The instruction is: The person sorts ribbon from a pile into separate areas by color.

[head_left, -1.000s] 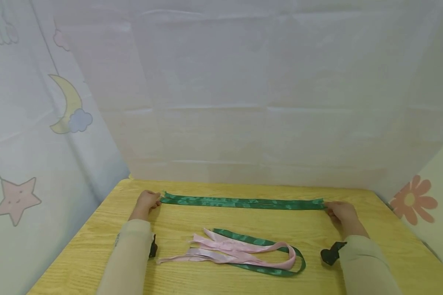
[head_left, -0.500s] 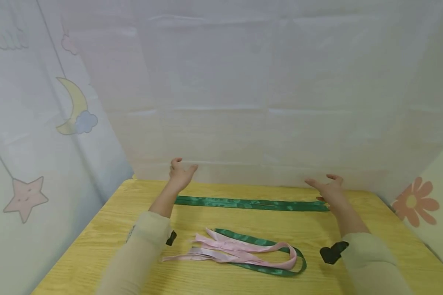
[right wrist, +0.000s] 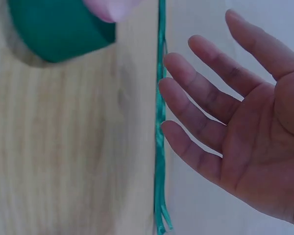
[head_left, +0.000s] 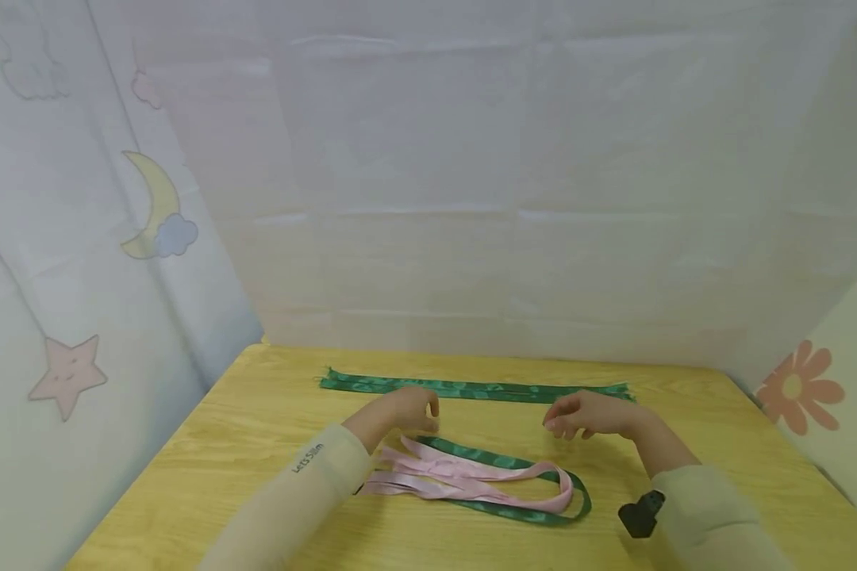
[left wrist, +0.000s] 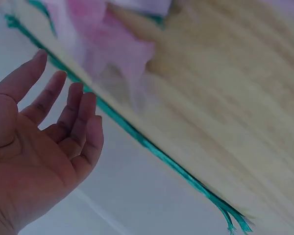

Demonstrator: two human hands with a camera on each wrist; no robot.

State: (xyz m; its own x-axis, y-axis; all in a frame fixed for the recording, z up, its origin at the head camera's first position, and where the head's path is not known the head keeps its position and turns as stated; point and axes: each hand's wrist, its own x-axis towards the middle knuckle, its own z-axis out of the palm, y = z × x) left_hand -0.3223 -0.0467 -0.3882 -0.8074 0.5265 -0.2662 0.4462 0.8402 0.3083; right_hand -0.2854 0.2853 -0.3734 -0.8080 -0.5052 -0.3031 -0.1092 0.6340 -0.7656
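Two green ribbon strips lie side by side along the far part of the table, stretched left to right. Nearer me is a loosely folded pink ribbon on top of a looped green ribbon. My left hand hovers above the left end of the pink ribbon, fingers relaxed and holding nothing; the left wrist view shows its palm and loosely bent fingers. To the right of the pile, my right hand hangs in the air, its spread fingers holding nothing in the right wrist view.
The wooden table ends at a pale wall sheet behind the strips. A black wrist device sits at my right cuff. Printed decorations, a star and a flower, mark the side sheets.
Both hands have let go of the ends of the far green strips, lifted, and come inward and nearer to the pink and green pile. The strips stay lying on the table.
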